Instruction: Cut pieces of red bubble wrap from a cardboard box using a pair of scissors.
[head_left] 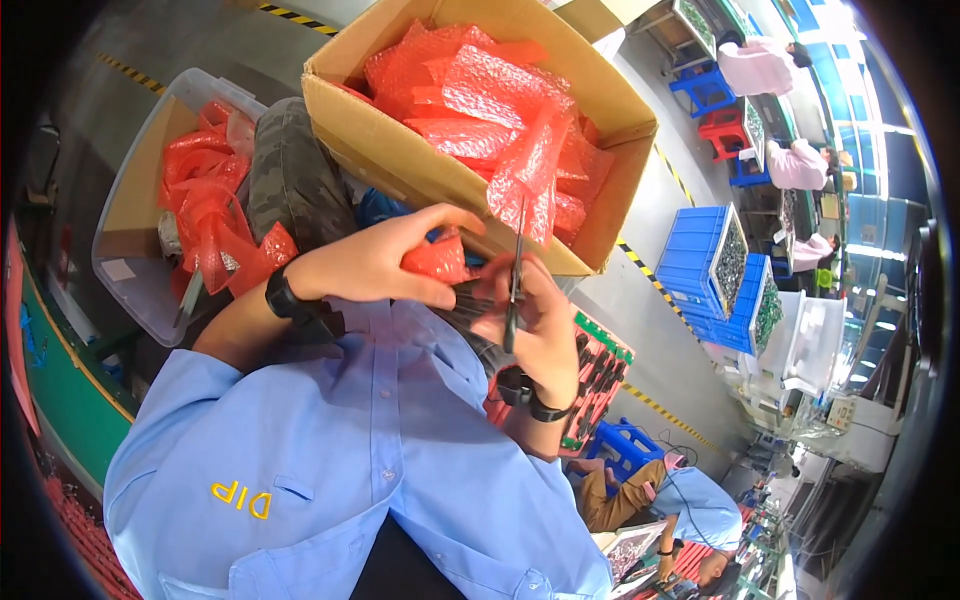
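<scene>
- The left hand (375, 262) has its fingers closed around a small red bubble-wrap pouch (437, 260), held just below the cardboard box (400, 155).
- The right hand (540, 325) grips scissors (515, 270), fingers closed through the handles, blades pointing up beside the pouch.
- The cardboard box rests on the person's lap, full of red bubble-wrap pieces (480, 100).
- A clear plastic bin (130, 200) to the left holds more red wrap.

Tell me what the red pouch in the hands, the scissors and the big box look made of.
Red pouch: thin translucent bubble-wrap plastic, glossy, dimpled surface. Scissors: apparently metal, dark slim blades; handles hidden in the right hand. Big box: brown corrugated cardboard, matte, folded flaps.
</scene>
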